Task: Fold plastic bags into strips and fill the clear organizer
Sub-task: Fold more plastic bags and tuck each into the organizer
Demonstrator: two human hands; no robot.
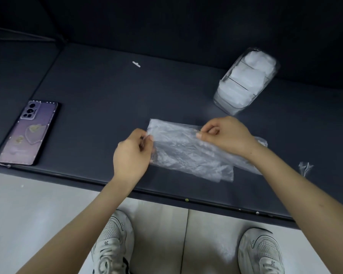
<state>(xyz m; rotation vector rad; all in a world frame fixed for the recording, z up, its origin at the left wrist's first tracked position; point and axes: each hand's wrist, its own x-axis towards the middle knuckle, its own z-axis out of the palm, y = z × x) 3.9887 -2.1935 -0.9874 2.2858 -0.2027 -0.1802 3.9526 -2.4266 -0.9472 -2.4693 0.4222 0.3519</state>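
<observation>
Clear plastic bag (186, 153) on the counter (107, 95), fold in progress: my left hand (131, 153) and right hand (224, 135) each pinch its far edge; next, I judge, an even crease

Dark matte table (99, 91) fills the middle, front edge running 9 to 4 o'clock. Dark plain wall (166, 20) at 12. Pale tiled floor (28, 214) at 6 to 8, one grout line (184, 244) at 6. Even, dim light.
</observation>
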